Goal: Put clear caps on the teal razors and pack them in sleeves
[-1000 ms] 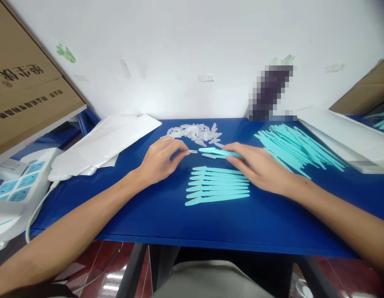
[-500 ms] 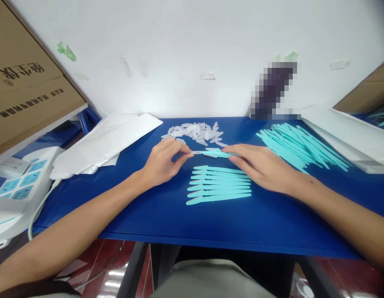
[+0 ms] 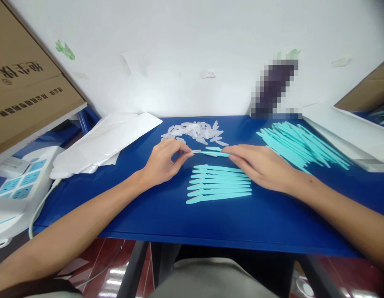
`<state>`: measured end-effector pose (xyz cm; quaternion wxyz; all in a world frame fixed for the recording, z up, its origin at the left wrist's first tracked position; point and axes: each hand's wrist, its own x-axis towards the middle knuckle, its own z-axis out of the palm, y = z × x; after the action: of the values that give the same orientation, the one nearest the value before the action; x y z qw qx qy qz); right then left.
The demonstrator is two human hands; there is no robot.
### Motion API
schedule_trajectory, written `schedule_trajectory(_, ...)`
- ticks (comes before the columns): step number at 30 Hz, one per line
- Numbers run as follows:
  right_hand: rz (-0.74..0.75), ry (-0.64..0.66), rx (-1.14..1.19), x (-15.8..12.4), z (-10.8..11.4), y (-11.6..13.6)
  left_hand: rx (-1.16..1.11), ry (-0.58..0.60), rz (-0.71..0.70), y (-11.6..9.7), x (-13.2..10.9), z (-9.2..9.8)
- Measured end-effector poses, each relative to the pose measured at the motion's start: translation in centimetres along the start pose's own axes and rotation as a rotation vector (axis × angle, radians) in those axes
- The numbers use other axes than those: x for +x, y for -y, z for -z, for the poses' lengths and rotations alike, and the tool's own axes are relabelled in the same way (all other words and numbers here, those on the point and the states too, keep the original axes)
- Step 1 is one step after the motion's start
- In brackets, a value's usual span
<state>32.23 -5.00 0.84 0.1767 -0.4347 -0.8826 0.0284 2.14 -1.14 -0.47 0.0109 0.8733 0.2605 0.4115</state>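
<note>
My left hand point(image 3: 168, 160) pinches a small clear blade cover point(image 3: 196, 151) between thumb and fingertips. My right hand point(image 3: 260, 167) grips a turquoise eyebrow razor point(image 3: 215, 154) by its handle, its head pointing left at the cover. Whether the tip sits inside the cover is too small to tell. Another turquoise razor point(image 3: 213, 148) lies just behind the held one, partly hidden by my right fingers. Closer to me, several razors point(image 3: 219, 184) rest side by side in a row. Behind my hands is a loose pile of clear covers point(image 3: 194, 131).
A heap of turquoise razors point(image 3: 303, 145) lies at the right of the blue table point(image 3: 210, 227). White plastic bags point(image 3: 107, 136), a power strip point(image 3: 24, 182) and a cardboard box point(image 3: 33, 74) stand at the left. A white wall point(image 3: 179, 49) closes off the back.
The held razor appears turned slightly, showing a thinner profile, and a gap now shows between it and the razor behind. Both hands stay nearly in place.
</note>
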Motion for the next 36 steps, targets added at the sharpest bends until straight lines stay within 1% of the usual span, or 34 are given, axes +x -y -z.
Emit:
schedule_trajectory(3,0.005,-0.002,-0.034,0.1,-0.1,0.3,0.003,0.016,-0.020,-0.2,0.1,0.0)
schedule_trajectory(9,0.082,-0.018,-0.158,0.2,-0.4,2.1,0.075,0.110,-0.182,-1.3,0.7,-0.8)
schedule_trajectory(12,0.078,-0.058,-0.160,0.2,-0.4,1.9,0.138,0.163,-0.211,-1.0,1.0,-0.6)
schedule_trajectory(15,0.027,-0.069,-0.177,0.2,-0.5,0.8,0.244,0.252,-0.148,0.3,1.0,0.1)
schedule_trajectory(17,0.022,-0.063,-0.188,0.2,-0.6,0.1,0.343,0.319,-0.077,1.3,0.9,0.7)
schedule_trajectory(19,0.023,-0.085,-0.199,0.3,-0.6,-0.3,0.447,0.379,-0.019,2.3,0.7,1.3)
schedule_trajectory(22,-0.054,-0.193,-0.169,0.2,-0.2,-0.1,0.552,0.450,0.029,3.2,0.5,2.0)
schedule_trajectory(24,-0.120,-0.281,-0.097,0.1,0.1,0.2,0.574,0.484,0.045,3.5,0.3,2.3)
schedule_trajectory(26,-0.143,-0.314,-0.017,0.0,0.4,0.5,0.575,0.516,0.061,3.4,0.3,2.4)
schedule_trajectory(28,-0.132,-0.282,0.005,-0.1,0.4,0.5,0.581,0.553,0.077,3.2,0.3,2.3)
schedule_trajectory(32,-0.029,-0.092,-0.063,0.2,-0.2,-0.1,0.570,0.614,0.075,2.8,0.3,2.2)
schedule_trajectory(34,0.032,-0.018,-0.076,0.3,-0.5,-0.6,0.539,0.605,0.043,2.6,0.3,2.1)
schedule_trajectory(36,0.078,0.009,-0.080,0.4,-0.7,-0.9,0.509,0.582,0.005,2.4,0.3,2.0)
